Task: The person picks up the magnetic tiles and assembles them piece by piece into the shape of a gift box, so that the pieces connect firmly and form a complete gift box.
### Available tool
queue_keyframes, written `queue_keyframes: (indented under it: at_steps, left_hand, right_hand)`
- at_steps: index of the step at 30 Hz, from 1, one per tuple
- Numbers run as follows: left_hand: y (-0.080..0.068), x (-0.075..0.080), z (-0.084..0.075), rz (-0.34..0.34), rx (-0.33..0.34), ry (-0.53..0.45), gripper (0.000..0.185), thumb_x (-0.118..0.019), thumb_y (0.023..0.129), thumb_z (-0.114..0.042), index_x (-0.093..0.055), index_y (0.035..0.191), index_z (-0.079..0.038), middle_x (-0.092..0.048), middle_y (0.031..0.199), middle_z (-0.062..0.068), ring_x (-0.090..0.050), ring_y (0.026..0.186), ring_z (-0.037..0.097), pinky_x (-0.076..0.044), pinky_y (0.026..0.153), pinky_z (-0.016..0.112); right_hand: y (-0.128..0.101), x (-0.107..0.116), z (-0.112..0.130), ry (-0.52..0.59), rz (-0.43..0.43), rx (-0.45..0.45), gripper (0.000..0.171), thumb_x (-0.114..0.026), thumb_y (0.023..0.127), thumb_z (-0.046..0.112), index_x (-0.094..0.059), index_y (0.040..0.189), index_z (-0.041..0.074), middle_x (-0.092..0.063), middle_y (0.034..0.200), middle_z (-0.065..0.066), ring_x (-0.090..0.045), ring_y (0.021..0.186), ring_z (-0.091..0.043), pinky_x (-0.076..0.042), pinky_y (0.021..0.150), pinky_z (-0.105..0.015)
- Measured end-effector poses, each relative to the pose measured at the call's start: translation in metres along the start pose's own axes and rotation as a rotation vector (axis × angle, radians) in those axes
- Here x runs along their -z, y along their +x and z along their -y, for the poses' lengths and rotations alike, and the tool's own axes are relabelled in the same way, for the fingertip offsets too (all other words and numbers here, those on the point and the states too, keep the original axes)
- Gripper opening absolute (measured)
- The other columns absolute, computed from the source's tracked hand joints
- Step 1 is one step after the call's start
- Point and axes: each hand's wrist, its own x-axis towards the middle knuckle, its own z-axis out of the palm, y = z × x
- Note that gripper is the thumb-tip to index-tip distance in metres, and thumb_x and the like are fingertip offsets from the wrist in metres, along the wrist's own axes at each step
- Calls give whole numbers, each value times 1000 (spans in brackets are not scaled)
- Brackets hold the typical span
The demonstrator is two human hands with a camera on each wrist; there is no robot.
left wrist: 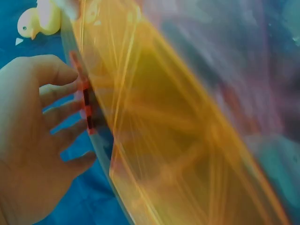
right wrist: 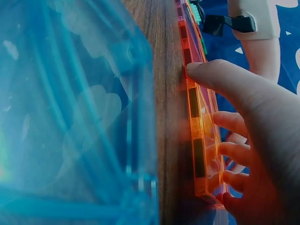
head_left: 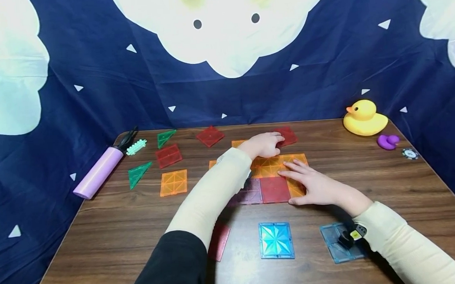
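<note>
My left hand [head_left: 264,145] reaches to the back of the table, its fingertips at a red square magnetic tile [head_left: 287,136] that lies flat. In the left wrist view the thumb and spread fingers come down to that red tile [left wrist: 84,101]. Flat tiles lie edge to edge in the middle: an orange tile [head_left: 270,167], a red one [head_left: 275,190] and a purple one [head_left: 250,192]. Over their right end my right hand [head_left: 312,184] is spread, fingers on the orange tiles and thumb at the near edge [right wrist: 187,70]. My left forearm hides part of the group.
Near the front lie a light blue tile [head_left: 276,240], a darker blue tile [head_left: 337,244] under my right wrist, and a red tile [head_left: 219,242]. Several loose tiles lie left, beside a purple pump [head_left: 98,173]. A yellow duck [head_left: 364,118] and small purple duck [head_left: 388,141] stand right.
</note>
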Motion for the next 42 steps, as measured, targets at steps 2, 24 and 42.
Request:
queue_keyframes:
  at_steps: [2,24,42]
  left_hand:
    - [-4,1,6,4,-29,-4,57,-50,106,-29,-37,160,-16,-29,166,5,-26,151,20,-21,121,35]
    - [-46,-6,29,26,-90,-4,48,-58,101,-27,-52,147,-15,-41,156,4,-43,140,23,-32,117,39]
    - [-123,-15,13,-136,-299,8,50,-57,101,-17,-49,149,-4,-43,156,14,-41,143,27,-32,117,39]
  right_hand:
    - [0,1,-1,1,3,-7,80,-78,86,49,-50,151,10,-35,160,-23,-19,147,-53,-24,111,-70]
    - [0,4,5,18,21,-38,81,-77,87,49,-50,151,9,-34,160,-23,-19,147,-53,-26,110,-72]
    - [1,-1,4,11,5,-23,81,-78,86,48,-50,152,10,-33,160,-23,-19,147,-53,-25,110,-71]
